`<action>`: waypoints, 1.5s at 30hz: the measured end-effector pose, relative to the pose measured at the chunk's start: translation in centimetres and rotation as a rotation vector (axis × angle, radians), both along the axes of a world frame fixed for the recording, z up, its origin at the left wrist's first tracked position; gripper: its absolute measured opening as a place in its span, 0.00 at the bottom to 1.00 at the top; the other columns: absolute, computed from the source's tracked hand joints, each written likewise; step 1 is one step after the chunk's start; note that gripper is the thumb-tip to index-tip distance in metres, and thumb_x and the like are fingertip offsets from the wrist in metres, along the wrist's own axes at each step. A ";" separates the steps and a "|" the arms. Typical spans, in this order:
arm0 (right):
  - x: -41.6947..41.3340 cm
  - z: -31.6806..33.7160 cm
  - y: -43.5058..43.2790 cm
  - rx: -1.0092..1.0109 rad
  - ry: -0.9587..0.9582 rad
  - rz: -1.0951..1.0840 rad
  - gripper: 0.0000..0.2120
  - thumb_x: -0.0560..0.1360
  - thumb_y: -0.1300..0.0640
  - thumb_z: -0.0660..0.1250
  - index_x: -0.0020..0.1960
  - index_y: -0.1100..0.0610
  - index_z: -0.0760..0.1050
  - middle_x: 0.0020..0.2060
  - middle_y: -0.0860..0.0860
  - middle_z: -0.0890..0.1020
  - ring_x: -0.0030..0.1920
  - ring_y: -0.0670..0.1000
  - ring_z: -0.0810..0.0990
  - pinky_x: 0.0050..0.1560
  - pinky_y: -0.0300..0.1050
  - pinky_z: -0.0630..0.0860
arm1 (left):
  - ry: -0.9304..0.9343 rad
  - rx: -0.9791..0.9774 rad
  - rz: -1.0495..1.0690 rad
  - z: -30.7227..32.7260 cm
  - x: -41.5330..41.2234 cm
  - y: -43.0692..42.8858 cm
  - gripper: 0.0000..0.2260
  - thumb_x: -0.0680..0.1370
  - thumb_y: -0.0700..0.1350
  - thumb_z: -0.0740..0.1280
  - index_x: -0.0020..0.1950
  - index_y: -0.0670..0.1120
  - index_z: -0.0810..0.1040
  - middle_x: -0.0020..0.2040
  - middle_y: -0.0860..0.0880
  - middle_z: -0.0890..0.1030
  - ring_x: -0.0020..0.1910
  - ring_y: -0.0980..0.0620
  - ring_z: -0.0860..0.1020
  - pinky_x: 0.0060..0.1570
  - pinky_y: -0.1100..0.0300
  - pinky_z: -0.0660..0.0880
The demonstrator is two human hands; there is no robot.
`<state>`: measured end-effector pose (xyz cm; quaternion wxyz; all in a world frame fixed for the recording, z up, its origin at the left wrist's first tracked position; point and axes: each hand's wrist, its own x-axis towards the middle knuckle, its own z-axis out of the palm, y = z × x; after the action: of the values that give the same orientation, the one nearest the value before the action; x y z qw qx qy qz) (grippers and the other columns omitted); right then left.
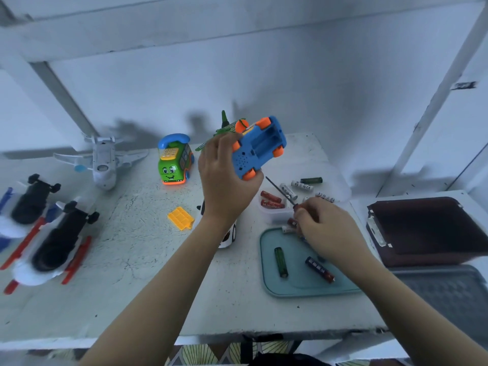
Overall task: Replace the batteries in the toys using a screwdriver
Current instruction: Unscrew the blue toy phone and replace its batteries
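Above the tray (269, 283), left hand (224, 180) is gripping the blue toy (257, 147) belly-up, battery bay open; right hand (327, 228) is pinching the screwdriver (281, 191) over the tray.

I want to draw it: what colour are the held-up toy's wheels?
Orange wheels on the blue toy car in the left hand; head view shows them.

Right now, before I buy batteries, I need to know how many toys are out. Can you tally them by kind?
Toy cars: 3 (blue car in the left hand, green phone car, white car, partly hidden)
Toy planes: 2 (white plane, green plane)
Upturned black-bellied toys, kind unclear: 2
Total: 7
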<state>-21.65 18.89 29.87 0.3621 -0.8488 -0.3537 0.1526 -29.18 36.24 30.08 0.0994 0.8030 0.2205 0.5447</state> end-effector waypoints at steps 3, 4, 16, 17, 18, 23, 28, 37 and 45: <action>-0.6 0.5 -0.1 -0.017 -0.060 0.070 0.06 0.75 0.49 0.64 0.42 0.49 0.77 0.38 0.43 0.80 0.40 0.45 0.77 0.39 0.40 0.70 | -0.055 -0.180 -0.153 1.2 -2.4 -0.1 0.25 0.62 0.44 0.74 0.57 0.43 0.73 0.53 0.43 0.74 0.52 0.55 0.72 0.53 0.68 0.71; -0.9 0.8 0.0 -0.042 -0.075 0.094 0.06 0.74 0.48 0.65 0.42 0.49 0.77 0.37 0.43 0.80 0.39 0.44 0.76 0.37 0.38 0.69 | -0.072 -0.267 -0.207 1.5 -3.6 -0.1 0.25 0.62 0.46 0.74 0.57 0.45 0.72 0.54 0.45 0.74 0.53 0.52 0.75 0.52 0.60 0.76; -3.3 -0.4 4.2 -0.328 -0.099 0.333 0.18 0.72 0.43 0.68 0.40 0.59 0.82 0.30 0.51 0.80 0.32 0.48 0.76 0.34 0.41 0.71 | -0.135 -0.875 -0.450 -0.6 -15.9 -1.7 0.26 0.60 0.48 0.74 0.55 0.46 0.72 0.48 0.59 0.81 0.44 0.58 0.81 0.39 0.66 0.78; -3.3 -0.6 4.6 -0.341 -0.117 0.341 0.19 0.72 0.43 0.68 0.42 0.60 0.81 0.30 0.51 0.78 0.32 0.49 0.75 0.33 0.41 0.70 | -0.125 -0.896 -0.444 -1.1 -16.5 -1.8 0.26 0.60 0.48 0.75 0.55 0.46 0.72 0.48 0.58 0.81 0.43 0.58 0.81 0.38 0.66 0.78; -3.4 -0.8 4.7 -0.351 -0.135 0.348 0.20 0.73 0.43 0.67 0.43 0.61 0.81 0.30 0.51 0.77 0.32 0.49 0.75 0.33 0.41 0.70 | -0.119 -0.917 -0.439 -1.5 -17.1 -1.8 0.26 0.59 0.48 0.75 0.55 0.46 0.73 0.48 0.58 0.81 0.43 0.57 0.81 0.38 0.65 0.78; -3.3 -1.5 4.6 -0.334 -0.190 0.326 0.20 0.79 0.47 0.61 0.33 0.58 0.71 0.28 0.51 0.73 0.32 0.51 0.73 0.37 0.46 0.72 | -0.105 -1.006 -0.453 -3.0 -19.0 -2.0 0.27 0.59 0.47 0.75 0.56 0.48 0.74 0.52 0.55 0.79 0.48 0.52 0.81 0.41 0.61 0.80; -2.5 -1.7 3.4 -0.371 -0.329 0.265 0.11 0.78 0.55 0.60 0.37 0.57 0.68 0.34 0.51 0.71 0.40 0.54 0.74 0.38 0.44 0.66 | -0.003 -1.065 -0.537 -2.9 -19.9 -2.2 0.30 0.58 0.45 0.76 0.58 0.46 0.73 0.54 0.54 0.78 0.51 0.50 0.80 0.41 0.59 0.81; -3.4 -0.8 2.6 -0.486 -0.327 0.311 0.08 0.74 0.54 0.64 0.38 0.57 0.71 0.36 0.51 0.75 0.37 0.50 0.74 0.36 0.43 0.69 | 0.101 -1.077 -0.565 -2.3 -19.7 -2.5 0.31 0.58 0.45 0.78 0.59 0.47 0.72 0.55 0.50 0.78 0.49 0.50 0.81 0.39 0.58 0.80; -5.1 3.5 3.4 0.069 0.005 0.478 0.03 0.76 0.54 0.66 0.50 0.50 0.76 0.36 0.48 0.81 0.35 0.52 0.79 0.38 0.45 0.78 | -0.017 -1.140 -0.551 -3.7 -20.0 -2.8 0.31 0.56 0.42 0.77 0.58 0.48 0.72 0.54 0.56 0.79 0.50 0.54 0.80 0.40 0.60 0.80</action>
<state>-26.72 22.25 33.37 0.3453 -0.7277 -0.5487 0.2241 -49.17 33.48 26.40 0.6499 0.6468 0.2606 0.3024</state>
